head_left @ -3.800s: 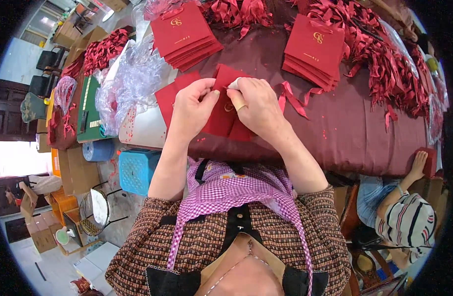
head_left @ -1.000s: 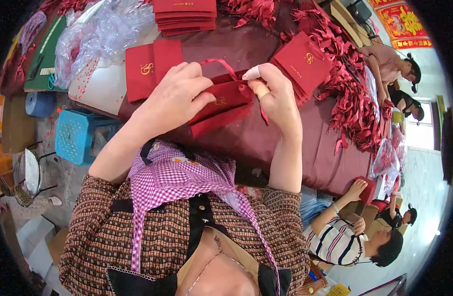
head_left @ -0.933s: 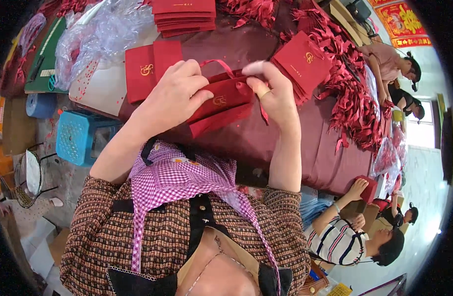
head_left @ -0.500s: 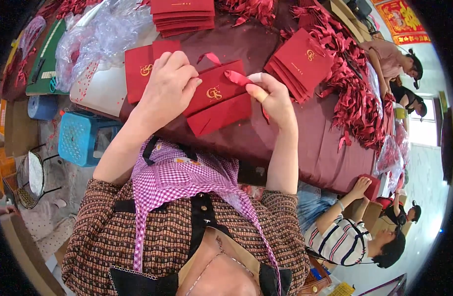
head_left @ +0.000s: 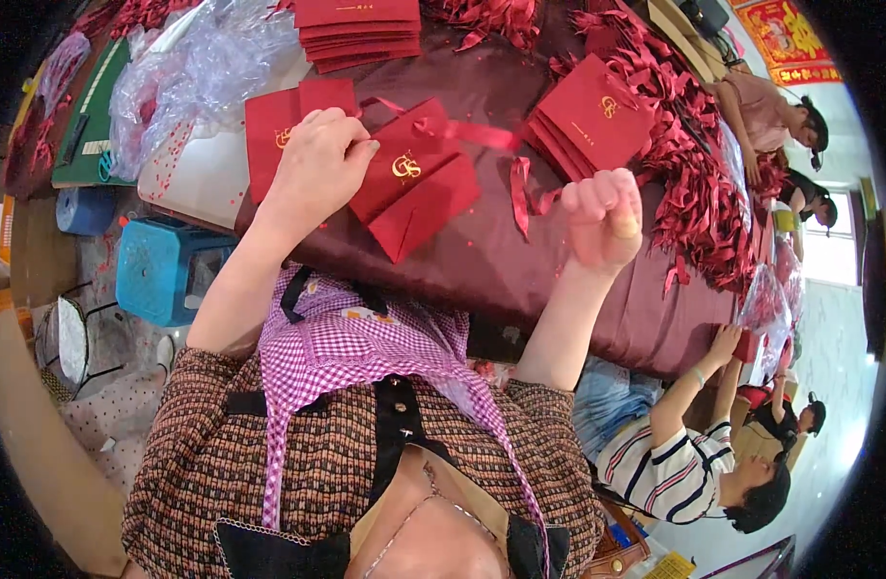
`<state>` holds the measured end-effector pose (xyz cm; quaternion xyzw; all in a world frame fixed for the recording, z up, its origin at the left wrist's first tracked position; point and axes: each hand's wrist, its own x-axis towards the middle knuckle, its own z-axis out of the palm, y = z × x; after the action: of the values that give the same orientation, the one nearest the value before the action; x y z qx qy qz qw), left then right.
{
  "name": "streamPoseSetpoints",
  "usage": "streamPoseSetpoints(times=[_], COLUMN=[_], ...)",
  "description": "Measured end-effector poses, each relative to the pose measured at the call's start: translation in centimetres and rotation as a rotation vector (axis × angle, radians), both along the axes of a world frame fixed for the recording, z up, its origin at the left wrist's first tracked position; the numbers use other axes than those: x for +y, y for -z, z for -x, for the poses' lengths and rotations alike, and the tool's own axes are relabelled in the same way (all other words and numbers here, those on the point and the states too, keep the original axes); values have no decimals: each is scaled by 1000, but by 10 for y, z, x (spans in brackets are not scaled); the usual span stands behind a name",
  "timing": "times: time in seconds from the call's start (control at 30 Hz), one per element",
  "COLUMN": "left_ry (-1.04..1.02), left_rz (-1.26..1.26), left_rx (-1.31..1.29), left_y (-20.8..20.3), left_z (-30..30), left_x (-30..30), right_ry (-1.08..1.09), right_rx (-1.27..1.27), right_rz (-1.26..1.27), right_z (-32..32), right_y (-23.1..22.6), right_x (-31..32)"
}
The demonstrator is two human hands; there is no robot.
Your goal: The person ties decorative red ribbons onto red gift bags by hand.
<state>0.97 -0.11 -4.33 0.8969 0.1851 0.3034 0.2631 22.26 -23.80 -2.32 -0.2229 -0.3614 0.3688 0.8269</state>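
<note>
Lying flat on the cloth-covered bench: a red bag with a gold emblem and a creased lower panel, a ribbon trailing blurred from its upper part. At the left edge of the red bag, left hand, fingers bent inward, thumb close to the edge; cannot tell whether gripping or merely resting. Right of the red bag and well apart, right hand, fingers curled toward the palm, nothing visibly held. Between red bag and right hand, a loose ribbon.

Probably light and thin, stiff along the folds, easily creased; best pinched by a corner or folded edge. Ribbon probably soft and slippery, better held with firm fingertips.

Inside the red bag, contents hidden. Beyond it, a far stack of flat bags; to its right, a near stack, likewise seemingly unfilled. Far left of it, crumpled clear plastic with something reddish within, too vague to name.
</note>
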Motion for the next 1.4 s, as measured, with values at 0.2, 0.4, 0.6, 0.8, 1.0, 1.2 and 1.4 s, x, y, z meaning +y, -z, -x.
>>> streamPoseSetpoints(times=[0.2,0.4,0.6,0.8,1.0,1.2,1.4], left_ry=[-5,50,109,126,117,125,68], left_rz=[68,120,128,194,207,227,202], left_rx=[49,98,95,137,159,160,143], left_y=[1,-1,-3,-4,-4,-9,-3], left_z=[1,8,9,13,13,8,8], left_x=[-1,4,-2,-2,-4,-8,-2], right_ry=[206,381,541,711,796,752,473], right_rx=[-198,-260,-864,-1397,-1459,-1369,-1171], right_rz=[356,794,774,629,595,654,871], right_z=[14,22,31,56,63,57,37], right_y=[-2,7,24,28,31,23,-11], right_x=[10,26,58,91,94,88,67])
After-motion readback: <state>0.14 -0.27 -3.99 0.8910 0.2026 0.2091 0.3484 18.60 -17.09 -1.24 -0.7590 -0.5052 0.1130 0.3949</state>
